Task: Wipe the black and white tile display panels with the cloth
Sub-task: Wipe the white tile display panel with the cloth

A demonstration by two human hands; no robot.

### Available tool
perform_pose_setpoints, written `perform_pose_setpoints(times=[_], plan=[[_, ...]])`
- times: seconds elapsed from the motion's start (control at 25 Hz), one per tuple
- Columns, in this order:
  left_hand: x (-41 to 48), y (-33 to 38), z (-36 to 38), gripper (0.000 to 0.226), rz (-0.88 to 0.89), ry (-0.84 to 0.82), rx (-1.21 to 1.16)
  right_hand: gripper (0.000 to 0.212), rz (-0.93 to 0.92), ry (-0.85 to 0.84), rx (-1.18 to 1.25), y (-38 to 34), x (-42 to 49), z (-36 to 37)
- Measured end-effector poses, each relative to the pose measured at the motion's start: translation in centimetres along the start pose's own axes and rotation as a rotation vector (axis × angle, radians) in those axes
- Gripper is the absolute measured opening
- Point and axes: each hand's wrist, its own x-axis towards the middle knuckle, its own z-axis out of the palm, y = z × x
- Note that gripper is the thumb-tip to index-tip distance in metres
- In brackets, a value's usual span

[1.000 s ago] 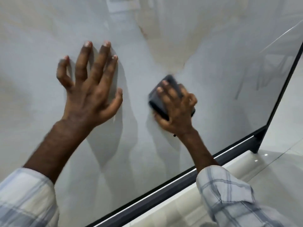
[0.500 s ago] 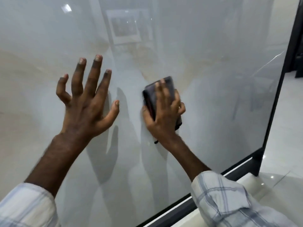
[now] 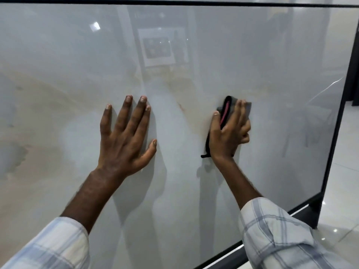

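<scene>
A large glossy white tile panel (image 3: 194, 55) with faint beige veining fills the view, standing upright in a thin black frame (image 3: 339, 117). My right hand (image 3: 227, 138) holds a folded dark grey cloth (image 3: 229, 102) with a pink stripe and presses it against the panel, right of the middle. The thumb lies along the cloth's left edge, the fingers lie over it, and the outer ones are curled. My left hand (image 3: 124, 140) lies flat on the panel to the left, fingers spread and straight, holding nothing.
The panel's black frame runs along the top, the right side and the bottom right. Beyond it at the right is a shiny white tiled floor (image 3: 345, 171). Reflections of a room and a poster show in the panel's surface.
My right hand has slid the cloth up and to the right across the panel. The left hand has flattened against the panel. The view has lifted, so the panel's top edge shows.
</scene>
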Motion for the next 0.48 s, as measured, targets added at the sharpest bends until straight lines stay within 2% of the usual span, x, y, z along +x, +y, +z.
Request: perform_pose_setpoints(times=[0.04,0.08,0.16,0.2,0.24,0.28,0.32,0.36,0.48], plan=[[0.3,-0.1,-0.6,0.074,0.001,0.016,-0.042,0.076,-0.173,-0.013,-0.024,-1.4,-0.6,0.1],[1.0,-0.4,-1.3,0.071,0.004,0.049,-0.079,0.076,-0.423,-0.054,-0.06,-2.5,-1.4,0.2],[3.2,-1.7,-2.6,0.068,-0.007,0.114,-0.096,0.076,-1.034,-0.166,-0.131,-3.3,-1.6,0.0],[4.3,-2.5,-2.8,0.07,-0.011,0.115,-0.076,0.075,-1.267,-0.213,-0.149,-2.9,-0.3,-0.4],[5.1,-3.3,-2.7,0.072,-0.011,0.097,-0.042,0.074,-1.413,-0.246,-0.161,-2.6,1.3,-0.9],[5.7,-4.0,-2.3,0.073,-0.01,0.07,0.004,0.073,-1.451,-0.251,-0.183,-2.4,3.2,-1.1],[5.8,-4.3,-1.8,0.075,-0.007,0.045,0.051,0.074,-1.368,-0.226,-0.204,-2.3,4.9,-1.0],[5.7,-4.4,-1.4,0.078,-0.001,0.028,0.09,0.074,-1.168,-0.171,-0.196,-2.6,6.3,-0.8],[5.6,-4.2,-0.7,0.083,0.008,0.011,0.133,0.074,-0.375,-0.015,-0.043,-5.2,8.6,0.0]])
